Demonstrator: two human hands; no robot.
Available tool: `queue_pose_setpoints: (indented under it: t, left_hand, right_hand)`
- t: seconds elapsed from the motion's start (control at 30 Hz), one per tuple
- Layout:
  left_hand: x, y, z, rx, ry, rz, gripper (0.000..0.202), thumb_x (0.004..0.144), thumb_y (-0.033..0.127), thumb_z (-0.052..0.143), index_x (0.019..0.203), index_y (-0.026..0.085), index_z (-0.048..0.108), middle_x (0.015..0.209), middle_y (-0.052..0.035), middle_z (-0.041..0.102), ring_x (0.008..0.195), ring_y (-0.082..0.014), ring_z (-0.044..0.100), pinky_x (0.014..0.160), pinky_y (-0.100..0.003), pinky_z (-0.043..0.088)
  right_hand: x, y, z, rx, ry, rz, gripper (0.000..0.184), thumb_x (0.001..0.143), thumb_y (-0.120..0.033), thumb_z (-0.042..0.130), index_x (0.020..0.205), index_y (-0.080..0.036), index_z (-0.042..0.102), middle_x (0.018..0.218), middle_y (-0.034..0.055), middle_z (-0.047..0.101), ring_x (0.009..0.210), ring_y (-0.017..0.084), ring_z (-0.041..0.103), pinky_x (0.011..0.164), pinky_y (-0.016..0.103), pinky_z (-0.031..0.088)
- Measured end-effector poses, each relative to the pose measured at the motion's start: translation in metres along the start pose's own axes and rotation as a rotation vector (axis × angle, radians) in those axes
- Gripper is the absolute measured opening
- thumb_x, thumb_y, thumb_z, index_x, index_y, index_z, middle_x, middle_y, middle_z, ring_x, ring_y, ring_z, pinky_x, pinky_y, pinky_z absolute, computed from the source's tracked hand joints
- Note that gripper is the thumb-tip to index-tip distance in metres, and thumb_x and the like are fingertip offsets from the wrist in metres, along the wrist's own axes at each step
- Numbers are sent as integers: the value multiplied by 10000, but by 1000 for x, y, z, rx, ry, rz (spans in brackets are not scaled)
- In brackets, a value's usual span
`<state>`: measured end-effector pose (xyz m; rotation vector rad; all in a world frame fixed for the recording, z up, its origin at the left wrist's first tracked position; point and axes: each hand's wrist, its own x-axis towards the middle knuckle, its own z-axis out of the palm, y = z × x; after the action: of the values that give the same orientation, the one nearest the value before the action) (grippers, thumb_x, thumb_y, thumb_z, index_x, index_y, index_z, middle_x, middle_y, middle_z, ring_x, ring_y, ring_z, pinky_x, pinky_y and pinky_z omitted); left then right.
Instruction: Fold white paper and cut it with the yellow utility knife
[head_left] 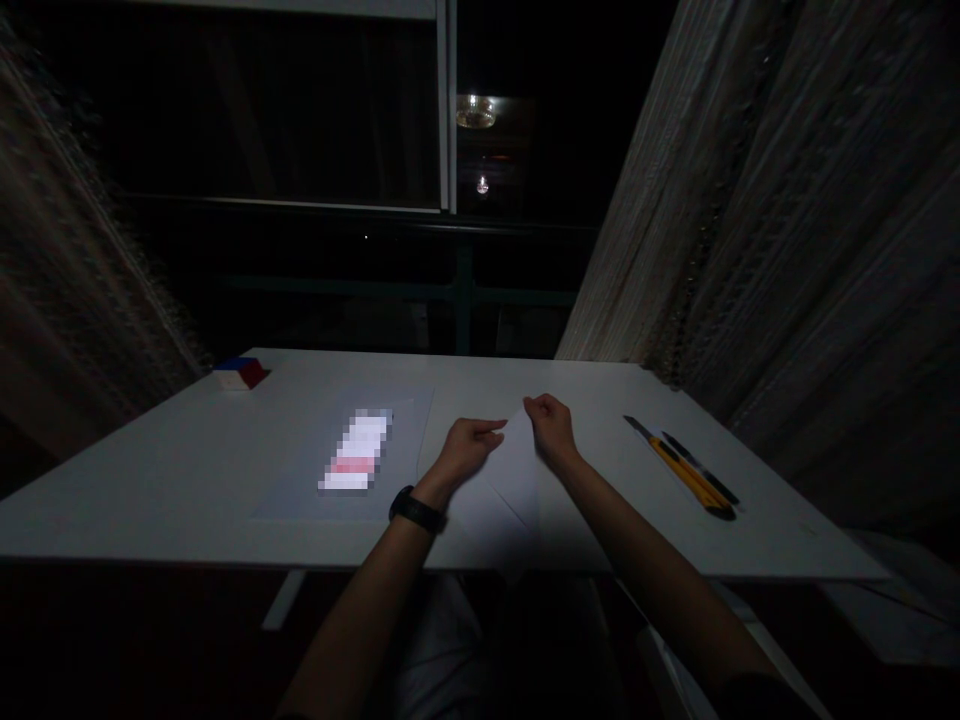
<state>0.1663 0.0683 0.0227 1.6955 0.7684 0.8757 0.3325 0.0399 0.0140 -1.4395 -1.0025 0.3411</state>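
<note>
A white sheet of paper (510, 480) lies partly folded on the white table (187, 470) in front of me. My left hand (469, 447), with a black watch on its wrist, pinches the paper's upper edge from the left. My right hand (551, 428) pinches the raised top corner from the right. Both hands have their fingers closed on the paper. The room is dim.
A flat grey sheet with a blurred white-and-red item (356, 452) lies to the left. A small red, white and blue cube (240, 373) sits at the far left corner. A yellow utility knife (686, 470) and a black pen (701, 467) lie at the right. Curtains hang on both sides.
</note>
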Motion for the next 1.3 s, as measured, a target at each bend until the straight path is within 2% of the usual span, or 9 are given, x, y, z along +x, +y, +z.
queue_pose_setpoints:
  t: [0.23, 0.4, 0.47, 0.57, 0.63, 0.77, 0.93, 1.13, 1.3]
  left_hand:
    - [2, -2, 1, -27, -31, -31, 321, 719, 147, 634, 1030, 99, 694, 789, -77, 713, 639, -130, 580, 630, -242, 448]
    - [6, -9, 1, -76, -22, -18, 342, 717, 166, 640, 1047, 92, 685, 882, -108, 721, 731, -165, 629, 680, -262, 472]
    - [8, -13, 0, -91, 18, -13, 352, 722, 185, 638, 1061, 101, 680, 908, -111, 721, 773, -181, 640, 702, -272, 478]
    - [11, -18, -2, -109, 137, -12, 359, 725, 203, 643, 1069, 108, 677, 952, -116, 715, 832, -198, 649, 740, -284, 483]
    - [13, -19, -3, -123, 191, -16, 356, 719, 214, 658, 1059, 112, 682, 973, -118, 711, 859, -206, 651, 763, -289, 484]
    - [14, -18, -4, -167, 199, -23, 356, 700, 233, 691, 1040, 125, 693, 965, -112, 714, 868, -214, 657, 790, -297, 483]
    - [14, -17, -5, -193, 243, -35, 361, 699, 232, 683, 1041, 119, 693, 941, -117, 718, 857, -222, 662, 766, -299, 491]
    - [11, -9, -5, -292, 241, -80, 393, 661, 237, 717, 1022, 85, 692, 867, -125, 722, 773, -211, 664, 702, -285, 494]
    - [6, 1, -5, -424, 215, -145, 413, 617, 251, 763, 989, 86, 693, 812, -112, 719, 699, -188, 653, 670, -282, 494]
  right_hand:
    - [-1, 2, 3, -5, 35, -66, 271, 746, -442, 538, 634, -195, 539, 616, -1, 594, 619, 158, 530, 600, 268, 396]
    - [-3, -2, 4, 70, 16, -108, 323, 770, -501, 542, 680, -192, 569, 673, 16, 627, 609, 149, 543, 576, 261, 404]
    - [-3, -3, 4, 150, -62, -40, 370, 738, -556, 564, 656, -196, 540, 595, -2, 582, 543, 136, 510, 517, 252, 385]
    - [-5, -3, 4, 236, -232, 124, 444, 656, -612, 623, 578, -191, 506, 476, -34, 483, 438, 106, 426, 429, 237, 315]
    - [-7, -4, 4, 229, -281, 157, 465, 596, -604, 679, 525, -178, 508, 442, -39, 453, 416, 89, 390, 414, 232, 284]
    - [-10, -6, 5, 207, -240, 137, 473, 542, -587, 720, 478, -173, 501, 424, -37, 451, 422, 83, 378, 419, 234, 279]
    - [-11, -7, 5, 226, -302, 205, 451, 539, -578, 722, 518, -162, 549, 462, -15, 505, 447, 105, 437, 440, 248, 320]
    - [-9, 1, 5, 328, -326, 266, 401, 566, -527, 736, 563, -155, 585, 501, -9, 541, 455, 108, 459, 440, 244, 320]
    - [-9, 2, 3, 313, -355, 259, 389, 559, -508, 748, 530, -158, 581, 467, -23, 504, 433, 94, 415, 437, 244, 291]
